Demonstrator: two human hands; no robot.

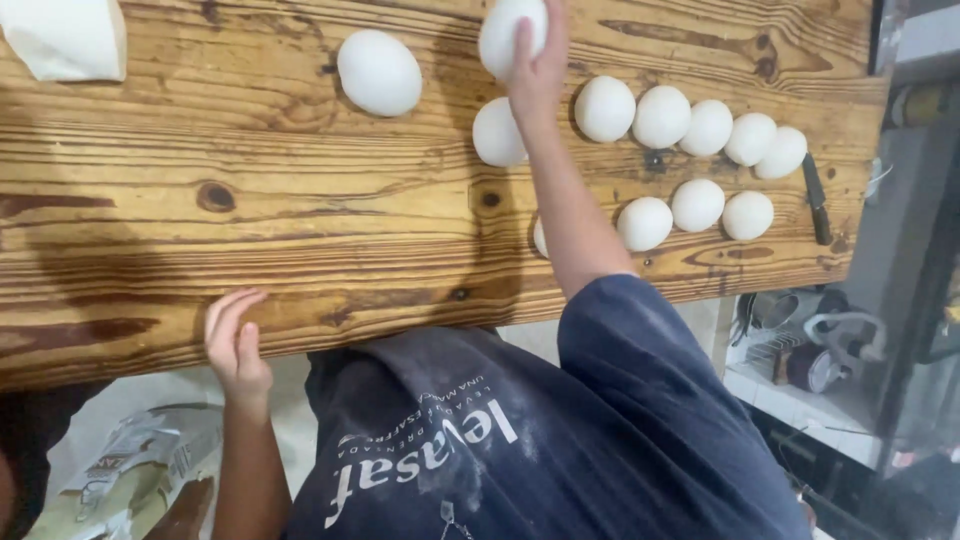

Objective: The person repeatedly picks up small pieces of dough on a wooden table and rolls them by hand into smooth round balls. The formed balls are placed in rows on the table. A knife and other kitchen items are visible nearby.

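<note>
the right hand (537, 62) is stretched far out across the wooden table (250, 230), up near its far edge, and it is clasped on a white dough ball (506, 30). the thumb lies along the near face of the ball and the rest of the fingers curl round its side, so the ball sits held between them (how firmly, i cannot tell from here). that ball is at the top of the view, just beyond another dough ball (497, 132) that rests on the boards right beside the wrist.

the left hand (236, 345) is back at the near edge of the table, fingers together and laid flat over the rim of the wood, holding nothing.

to the right of the outstretched arm runs a row of five dough balls (690, 125), each touching or nearly touching the next, and below it a shorter row of three (696, 208). one more ball (541, 236) peeks out from behind the forearm. a larger dough ball (379, 72) sits alone, well apart to the left. a white lump of dough (68, 36) fills the far left corner, partly cut off by the frame. a dark-handled knife (816, 198) lies near the right end of the table, just beside the rows. the person wears a dark blue shirt (560, 440) dusted with flour.
</note>
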